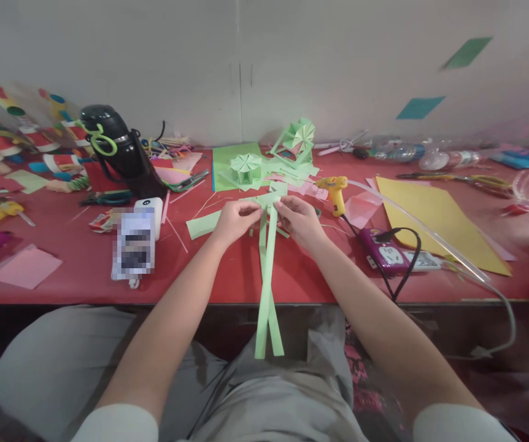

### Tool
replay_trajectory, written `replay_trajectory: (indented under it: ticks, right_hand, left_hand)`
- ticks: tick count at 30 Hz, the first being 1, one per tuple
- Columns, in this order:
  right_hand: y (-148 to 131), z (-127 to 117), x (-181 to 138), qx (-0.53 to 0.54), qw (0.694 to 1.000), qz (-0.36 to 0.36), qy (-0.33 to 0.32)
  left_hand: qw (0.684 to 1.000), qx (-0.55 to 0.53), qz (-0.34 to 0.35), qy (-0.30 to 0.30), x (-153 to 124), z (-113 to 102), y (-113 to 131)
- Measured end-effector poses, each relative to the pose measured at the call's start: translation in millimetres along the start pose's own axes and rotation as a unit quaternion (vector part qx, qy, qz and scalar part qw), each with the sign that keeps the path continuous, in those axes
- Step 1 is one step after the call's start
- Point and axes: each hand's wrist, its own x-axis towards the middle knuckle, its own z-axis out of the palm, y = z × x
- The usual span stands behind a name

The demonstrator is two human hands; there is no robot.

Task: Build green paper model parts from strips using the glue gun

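Long light green paper strips hang down past the table's front edge, two of them crossing near their lower ends. My left hand pinches the upper part of the strips from the left. From the other side, my right hand pinches the top of the longer strip between thumb and fingers. Another green paper strip reaches out to the left on the table. Behind my hands stand a folded green paper piece with a pleated round top and a similar, larger paper piece.
A yellow glue gun lies right of my hands, its cord running to a purple power socket. Yellow paper covers the right side. At left are a phone, a black flask and scissors.
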Motion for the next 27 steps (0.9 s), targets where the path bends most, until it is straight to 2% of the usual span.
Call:
replay_trajectory:
  ticks: [10,15,19,27]
  right_hand:
    - [-6.1,0.7,-1.2,0.063,0.996,0.063,0.015]
    - [-0.4,0.8,0.8,0.007,0.999,0.037,0.015]
    - [4.1,1.0,3.0,0.002,0.999,0.033,0.019]
    - [3.2,4.6,-3.4,-0.064,0.997,-0.022,-0.023]
  left_hand:
    - [1.0,0.02,0.004,-0.006,-0.9,-0.1,4.7]
    - [1.0,0.025,0.003,-0.007,-0.8,-0.3,3.0]
    - [1.0,0.022,0.001,-0.004,-0.8,0.0,2.8]
    - [1.0,0.0,-0.026,0.008,-1.1,0.8,5.5]
